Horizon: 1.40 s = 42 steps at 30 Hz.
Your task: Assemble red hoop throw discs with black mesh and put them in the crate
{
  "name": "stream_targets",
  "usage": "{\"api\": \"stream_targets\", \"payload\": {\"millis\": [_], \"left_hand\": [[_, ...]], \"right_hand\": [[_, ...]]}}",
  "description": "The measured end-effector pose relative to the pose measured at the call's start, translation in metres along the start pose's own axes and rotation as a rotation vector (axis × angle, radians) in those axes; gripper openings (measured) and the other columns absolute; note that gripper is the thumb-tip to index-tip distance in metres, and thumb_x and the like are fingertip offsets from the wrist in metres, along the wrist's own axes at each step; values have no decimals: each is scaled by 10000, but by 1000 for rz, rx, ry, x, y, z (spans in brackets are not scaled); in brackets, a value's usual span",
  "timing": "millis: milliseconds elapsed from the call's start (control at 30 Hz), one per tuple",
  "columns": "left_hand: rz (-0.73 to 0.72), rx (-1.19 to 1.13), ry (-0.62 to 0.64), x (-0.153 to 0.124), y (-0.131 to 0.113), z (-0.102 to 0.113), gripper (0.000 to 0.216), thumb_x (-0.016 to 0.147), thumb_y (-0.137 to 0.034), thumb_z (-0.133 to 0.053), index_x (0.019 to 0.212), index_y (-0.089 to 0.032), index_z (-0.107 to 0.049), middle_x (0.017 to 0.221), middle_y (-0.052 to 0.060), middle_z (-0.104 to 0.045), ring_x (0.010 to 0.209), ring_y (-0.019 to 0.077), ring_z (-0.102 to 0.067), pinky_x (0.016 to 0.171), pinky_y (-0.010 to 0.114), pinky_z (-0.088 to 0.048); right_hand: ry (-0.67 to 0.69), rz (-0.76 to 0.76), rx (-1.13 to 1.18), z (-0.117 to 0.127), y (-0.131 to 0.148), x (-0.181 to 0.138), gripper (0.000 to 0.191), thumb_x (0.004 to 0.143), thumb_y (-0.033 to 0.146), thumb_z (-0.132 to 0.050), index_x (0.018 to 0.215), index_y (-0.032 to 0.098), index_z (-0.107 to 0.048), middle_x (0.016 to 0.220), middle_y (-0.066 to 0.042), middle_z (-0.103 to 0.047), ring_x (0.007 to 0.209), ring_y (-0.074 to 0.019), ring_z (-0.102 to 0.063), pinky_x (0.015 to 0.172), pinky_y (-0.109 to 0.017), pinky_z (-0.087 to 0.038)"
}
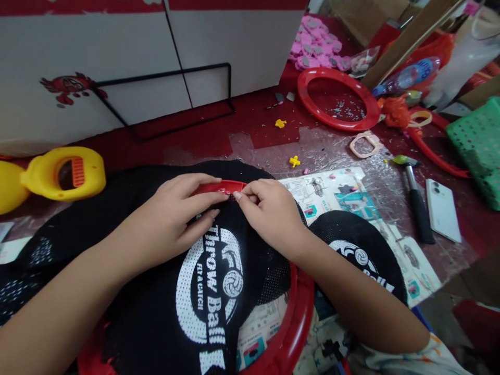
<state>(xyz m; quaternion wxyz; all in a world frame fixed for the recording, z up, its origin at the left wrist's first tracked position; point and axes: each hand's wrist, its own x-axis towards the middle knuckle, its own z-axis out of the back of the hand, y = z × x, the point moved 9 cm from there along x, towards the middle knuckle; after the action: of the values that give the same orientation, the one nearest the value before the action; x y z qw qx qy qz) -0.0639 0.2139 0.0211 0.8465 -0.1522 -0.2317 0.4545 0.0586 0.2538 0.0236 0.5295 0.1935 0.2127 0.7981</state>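
A black mesh fabric disc [156, 307] printed "Throw Ball" in white lies partly over a red plastic ring [299, 312]. My right hand [273, 216] pinches the fabric's edge between thumb and fingers, at the far side of the ring. My left hand [175, 213] lies beside it, fingers stretched and spread, touching the ring and the fabric. Part of the ring is hidden under the cloth and my hands. More black mesh fabric spreads behind and to the left.
Another printed black disc [359, 255] lies at right. Beyond it are a hammer [417, 203], a white phone [443, 208] and a green basket [478, 146]. A spare red ring [304, 99] lies farther back. Yellow plastic parts [94, 177] stand left, before a white carton [128, 47].
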Motion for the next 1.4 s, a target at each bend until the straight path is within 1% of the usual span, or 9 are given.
{"api": "stream_targets", "payload": {"millis": [267, 500, 667, 767, 867, 967, 1033, 1167, 1400], "left_hand": [[45, 55, 2, 1, 6, -5, 350, 940, -332, -435, 1224, -237, -617, 1240, 115, -527, 1146, 286, -523, 993, 489, -453], [-14, 153, -31, 2, 4, -6, 343, 943, -279, -417, 1185, -187, -642, 1195, 159, -522, 1092, 311, -536, 909, 494, -493], [-29, 229, -58, 1, 2, -5, 323, 946, -262, -420, 1178, -185, -631, 1185, 149, -522, 1082, 312, -539, 883, 491, -507], [-33, 184, -77, 0, 1, -2, 304, 947, -260, -438, 1175, -177, -622, 1204, 142, -525, 1103, 297, -540, 914, 475, -502], [14, 93, -79, 1, 6, 2, 296, 948, -271, -451, 1176, -163, -606, 1254, 144, -520, 1156, 280, -536, 976, 451, -481], [78, 78, -80, 3, 12, 6, 332, 943, -297, -466, 1215, -136, -569, 1252, 151, -561, 1146, 276, -556, 991, 445, -473], [125, 104, -68, 3, 16, 7, 351, 934, -300, -475, 1227, -123, -555, 1216, 147, -607, 1116, 283, -573, 988, 457, -469], [256, 187, -39, -5, 24, 8, 378, 916, -299, -463, 1231, -110, -548, 1190, 155, -632, 1094, 314, -581, 974, 484, -467], [357, 332, 65, -35, 21, 16, 480, 893, -410, -433, 1269, -122, -518, 1121, 177, -631, 1024, 353, -605, 901, 521, -497]], "right_hand": [[-20, 6, -76, -2, 0, 2, 227, 869, 215, -544, 648, 178, -579, 651, -4, -582, 666, -142, -509, 629, -275, -331], [-117, 214, -297, -4, 17, -5, 277, 914, 241, -451, 708, 157, -616, 671, -50, -598, 707, -184, -495, 702, -316, -343], [-71, 128, -267, -4, 10, -3, 236, 892, 235, -497, 702, 165, -619, 665, -30, -600, 688, -172, -507, 681, -297, -347], [-77, 149, -284, 8, 18, -9, 226, 906, 232, -484, 776, 147, -648, 777, -63, -656, 772, -195, -560, 733, -308, -382], [69, 130, -352, 11, 27, -21, 276, 938, 261, -463, 815, 139, -678, 809, -93, -685, 776, -222, -608, 710, -328, -411], [398, 35, -429, -9, 24, -40, 289, 949, 243, -469, 806, 136, -697, 745, -103, -698, 673, -221, -639, 600, -317, -418], [463, 1, -502, -19, 21, -47, 278, 955, 200, -455, 886, 94, -703, 774, -144, -705, 690, -231, -663, 578, -308, -436], [343, 34, -543, -30, 20, -41, 351, 982, 237, -413, 1072, 9, -664, 902, -224, -694, 802, -287, -693, 584, -327, -479], [273, 105, -428, -26, 26, -40, 223, 941, 247, -500, 901, 146, -694, 938, -99, -700, 839, -248, -682, 616, -316, -465]]}}
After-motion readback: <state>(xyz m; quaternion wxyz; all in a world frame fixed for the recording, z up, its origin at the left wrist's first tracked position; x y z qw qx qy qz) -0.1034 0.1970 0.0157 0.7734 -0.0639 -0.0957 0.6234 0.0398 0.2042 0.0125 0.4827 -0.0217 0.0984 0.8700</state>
